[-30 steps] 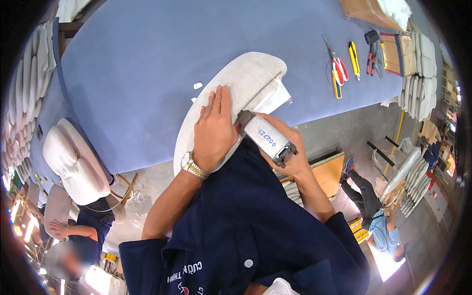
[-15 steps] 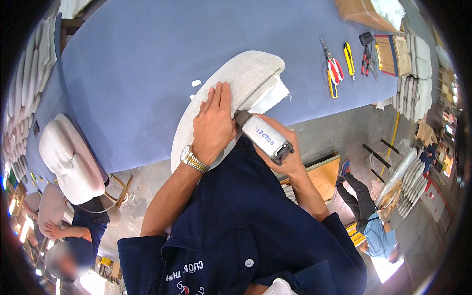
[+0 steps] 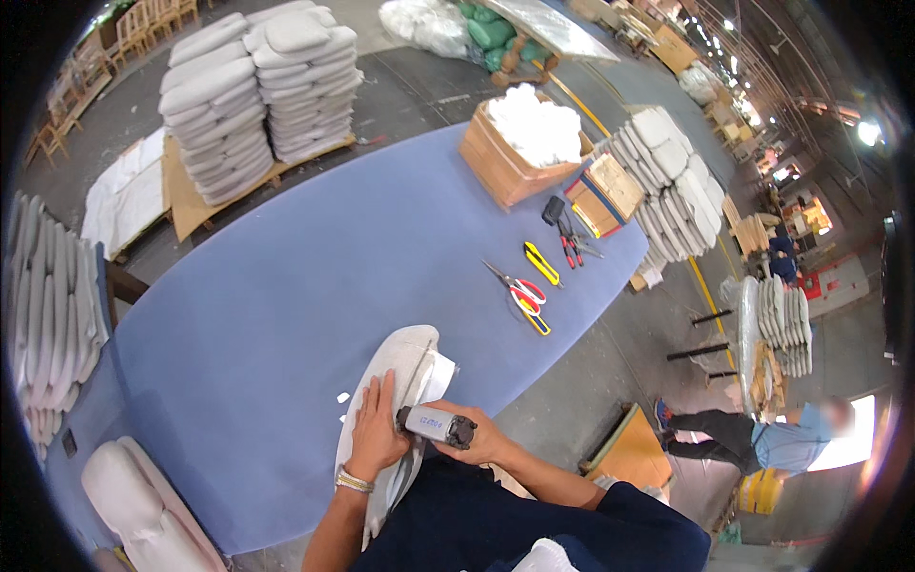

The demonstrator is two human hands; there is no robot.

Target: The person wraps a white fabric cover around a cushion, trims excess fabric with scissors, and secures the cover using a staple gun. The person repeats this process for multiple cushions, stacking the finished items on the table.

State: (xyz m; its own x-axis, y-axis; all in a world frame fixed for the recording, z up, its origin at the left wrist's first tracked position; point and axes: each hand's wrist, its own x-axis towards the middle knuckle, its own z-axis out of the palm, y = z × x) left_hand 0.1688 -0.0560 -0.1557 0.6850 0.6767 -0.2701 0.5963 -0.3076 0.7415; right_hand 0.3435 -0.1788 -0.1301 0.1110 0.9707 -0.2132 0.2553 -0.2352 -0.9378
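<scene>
A light grey upholstered seat cushion (image 3: 404,351) lies at the near edge of the blue table (image 3: 286,334), tilted along my body. My left hand (image 3: 377,435) rests flat on its fabric, fingers stretched out and close together. In my right hand (image 3: 484,442) is a grey staple gun (image 3: 437,425), its dark nose against or just above the cushion beside my left hand; exact contact is hidden. A white flap (image 3: 438,377) sticks out from the cushion's right side. Two small white scraps (image 3: 343,397) lie left of the cushion.
Red-handled scissors (image 3: 522,294), a yellow cutter (image 3: 541,264) and red-handled pliers (image 3: 572,246) lie on the right of the table. Beyond stands a cardboard box (image 3: 496,164) with white stuffing. Stacked cushions (image 3: 303,86) stand behind. A person in light blue (image 3: 791,440) is at right.
The view has tilted up and swung, showing the far table and cushion stacks. My left hand stays on the cushion, and my right hand keeps hold of the staple gun.
</scene>
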